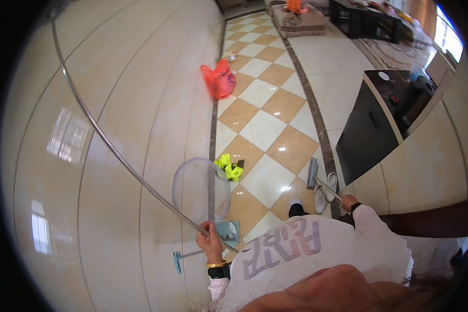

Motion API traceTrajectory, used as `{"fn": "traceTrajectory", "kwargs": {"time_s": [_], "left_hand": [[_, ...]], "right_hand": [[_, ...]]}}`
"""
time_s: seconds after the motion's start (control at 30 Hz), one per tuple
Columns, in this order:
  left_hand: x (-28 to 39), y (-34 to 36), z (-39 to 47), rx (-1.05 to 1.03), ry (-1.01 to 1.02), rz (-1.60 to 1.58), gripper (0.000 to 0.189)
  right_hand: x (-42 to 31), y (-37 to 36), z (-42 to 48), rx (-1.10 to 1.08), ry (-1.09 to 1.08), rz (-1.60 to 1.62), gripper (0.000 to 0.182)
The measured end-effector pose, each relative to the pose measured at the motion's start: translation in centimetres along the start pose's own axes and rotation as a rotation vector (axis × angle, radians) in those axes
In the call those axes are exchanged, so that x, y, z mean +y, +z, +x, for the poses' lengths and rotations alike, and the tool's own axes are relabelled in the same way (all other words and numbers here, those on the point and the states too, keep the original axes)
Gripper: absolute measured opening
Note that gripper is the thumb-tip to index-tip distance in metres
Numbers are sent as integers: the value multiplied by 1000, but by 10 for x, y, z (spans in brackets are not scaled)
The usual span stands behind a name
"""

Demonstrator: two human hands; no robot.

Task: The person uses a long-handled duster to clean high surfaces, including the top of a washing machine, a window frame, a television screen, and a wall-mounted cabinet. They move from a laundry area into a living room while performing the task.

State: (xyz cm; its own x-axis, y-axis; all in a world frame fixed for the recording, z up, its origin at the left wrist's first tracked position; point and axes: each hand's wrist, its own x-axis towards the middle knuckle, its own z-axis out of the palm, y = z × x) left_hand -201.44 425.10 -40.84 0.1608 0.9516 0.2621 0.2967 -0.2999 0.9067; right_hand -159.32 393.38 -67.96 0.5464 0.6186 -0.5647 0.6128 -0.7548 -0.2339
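Observation:
My left hand [210, 241] is closed around a long metal pole [117, 154]. The pole runs up along the tiled wall to a dark, blurred end [60, 8] at the top left. Low on the right, my right hand [349, 202] grips a thinner handle [327, 188], which leads to a grey brush head [312, 173] at floor level. Just beyond my left hand is a light-blue dustpan [232, 231] with pale debris in it, partly covered by the hand. A blue-ended rod [177, 262] sticks out beside my left wrist.
A clear hoop [174, 183] stands by the wall. Bright yellow fabric [230, 167] and a red plastic bag [220, 82] lie along the wall's foot. White shoes [319, 199] sit near the brush head. A dark cabinet [364, 128] stands right; a sofa piece [300, 25] is farther off.

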Motion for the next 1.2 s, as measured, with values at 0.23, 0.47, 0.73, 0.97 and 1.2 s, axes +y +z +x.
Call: {"fn": "traceTrajectory", "kwargs": {"time_s": [0.23, 0.47, 0.73, 0.97, 1.2], "left_hand": [[21, 70, 109, -137, 59, 22, 13], [49, 158, 174, -334, 70, -14, 13], [61, 231, 236, -503, 61, -138, 9], [55, 308, 308, -646, 119, -179, 5], [50, 409, 406, -822, 208, -253, 8]], "right_hand": [[-16, -115, 32, -58, 202, -99, 23], [35, -139, 91, 90, 422, -242, 19], [45, -174, 73, 68, 657, -186, 25], [46, -185, 76, -20, 908, -77, 28], [16, -202, 85, 99, 1054, -42, 30]]}}
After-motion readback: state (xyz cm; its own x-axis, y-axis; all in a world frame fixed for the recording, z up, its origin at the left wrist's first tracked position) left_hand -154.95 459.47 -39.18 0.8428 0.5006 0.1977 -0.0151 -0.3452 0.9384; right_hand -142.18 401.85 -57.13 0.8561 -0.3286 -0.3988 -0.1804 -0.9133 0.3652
